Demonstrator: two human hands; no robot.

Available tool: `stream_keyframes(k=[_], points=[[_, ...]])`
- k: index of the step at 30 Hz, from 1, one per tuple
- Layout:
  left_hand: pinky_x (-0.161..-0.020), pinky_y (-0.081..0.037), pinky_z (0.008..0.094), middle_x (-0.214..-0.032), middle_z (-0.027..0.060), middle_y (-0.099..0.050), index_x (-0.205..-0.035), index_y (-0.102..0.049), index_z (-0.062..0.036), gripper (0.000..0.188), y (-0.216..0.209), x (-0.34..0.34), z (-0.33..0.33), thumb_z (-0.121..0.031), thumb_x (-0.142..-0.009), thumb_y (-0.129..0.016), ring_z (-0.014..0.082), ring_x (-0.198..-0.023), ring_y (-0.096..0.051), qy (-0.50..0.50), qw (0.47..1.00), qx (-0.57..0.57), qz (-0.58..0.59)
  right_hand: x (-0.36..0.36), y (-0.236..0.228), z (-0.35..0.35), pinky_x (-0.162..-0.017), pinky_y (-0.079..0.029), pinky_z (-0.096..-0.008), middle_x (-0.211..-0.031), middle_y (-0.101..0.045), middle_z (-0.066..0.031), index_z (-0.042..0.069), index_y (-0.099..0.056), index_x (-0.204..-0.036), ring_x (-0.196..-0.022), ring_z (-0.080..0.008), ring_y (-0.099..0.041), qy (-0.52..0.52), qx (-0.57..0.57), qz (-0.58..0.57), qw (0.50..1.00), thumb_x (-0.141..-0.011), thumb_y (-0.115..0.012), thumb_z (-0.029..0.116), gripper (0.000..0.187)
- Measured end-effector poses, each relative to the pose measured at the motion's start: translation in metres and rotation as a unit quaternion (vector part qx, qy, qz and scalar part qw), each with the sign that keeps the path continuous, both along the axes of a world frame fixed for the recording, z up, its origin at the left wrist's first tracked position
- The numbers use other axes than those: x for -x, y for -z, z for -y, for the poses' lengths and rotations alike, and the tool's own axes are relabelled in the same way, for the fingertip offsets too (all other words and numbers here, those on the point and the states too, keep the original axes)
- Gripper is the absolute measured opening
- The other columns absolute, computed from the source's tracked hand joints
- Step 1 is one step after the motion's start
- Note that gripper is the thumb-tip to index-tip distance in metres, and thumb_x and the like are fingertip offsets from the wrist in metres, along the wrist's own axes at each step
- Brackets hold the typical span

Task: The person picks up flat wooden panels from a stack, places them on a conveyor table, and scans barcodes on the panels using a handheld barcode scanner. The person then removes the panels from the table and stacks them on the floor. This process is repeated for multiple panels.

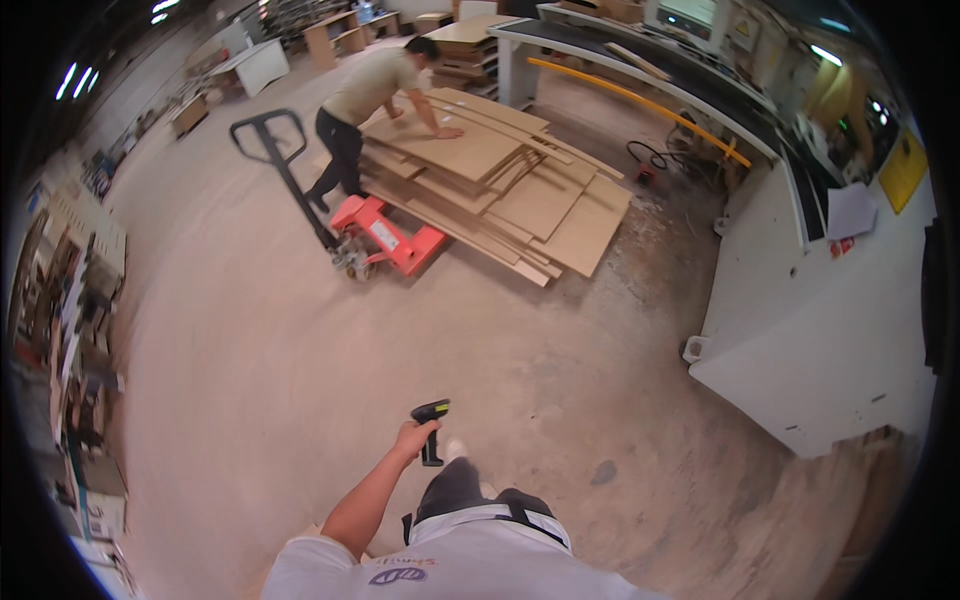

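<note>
My left hand [412, 438] is stretched out in front of me over the dusty concrete floor [250, 350]. It grips a black handheld scanner [431, 420] with a yellow-green trim, head pointing forward. My right hand is out of the picture. Ahead, a loose stack of brown wooden boards [500, 180] lies on a red pallet jack [385, 235]. A co-worker [365, 100] leans over the far side of the stack with both hands on the top board.
A large white machine [810, 340] fills the right side, with a yellow bar [640, 100] along its conveyor behind. The jack's black handle [270, 135] stands up on the left. Cluttered shelves [75, 330] line the left wall. Worktables [250, 65] stand far back.
</note>
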State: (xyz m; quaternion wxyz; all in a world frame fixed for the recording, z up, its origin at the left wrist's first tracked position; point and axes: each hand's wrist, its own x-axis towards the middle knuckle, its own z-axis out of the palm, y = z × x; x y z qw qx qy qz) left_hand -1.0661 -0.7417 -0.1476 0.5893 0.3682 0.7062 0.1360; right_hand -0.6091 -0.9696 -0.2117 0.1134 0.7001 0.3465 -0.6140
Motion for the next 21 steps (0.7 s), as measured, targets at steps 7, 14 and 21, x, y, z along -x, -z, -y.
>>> stream_keyframes(k=[7, 14, 21], points=[[-0.042, -0.039, 0.0297, -0.063, 0.0077, -0.064, -0.074, -0.067, -0.0039, 0.038, 0.008, -0.159, -0.124, -0.042, -0.074, -0.069, 0.0144, -0.049, -0.056, 0.168, 0.985, 0.005, 0.038, 0.018, -0.046, 0.06, -0.072, -0.052, -0.0418, -0.093, -0.07, -0.0102, 0.01, -0.071, -0.097, -0.082, -0.0247, -0.068, 0.211, 0.081, -0.107, 0.968, -0.083, -0.059, 0.032, 0.029], [-0.035, -0.035, 0.0273, -0.063, 0.0111, -0.067, -0.073, -0.067, -0.0055, 0.037, 0.005, -0.277, -0.203, -0.042, -0.076, -0.065, 0.0137, -0.04, -0.053, 0.32, 0.946, 0.0, 0.054, -0.023, -0.168, -0.033, -0.059, -0.053, -0.0333, -0.083, -0.068, -0.0061, 0.004, -0.068, -0.106, -0.069, -0.0145, -0.065, 0.41, -0.186, 0.123, 0.884, -0.089, -0.059, 0.023, 0.027], [-0.034, -0.032, 0.0263, -0.064, 0.0094, -0.067, -0.077, -0.069, 0.0021, 0.043, -0.03, -0.39, -0.28, -0.041, -0.078, -0.066, 0.0124, -0.04, -0.051, 0.458, 0.88, -0.096, 0.084, -0.082, -0.269, -0.224, -0.063, -0.056, -0.0313, -0.113, -0.064, -0.0145, 0.003, -0.042, -0.134, -0.095, -0.0275, -0.069, 0.651, -0.66, -0.084, 0.365, -0.094, -0.058, 0.024, 0.048]])
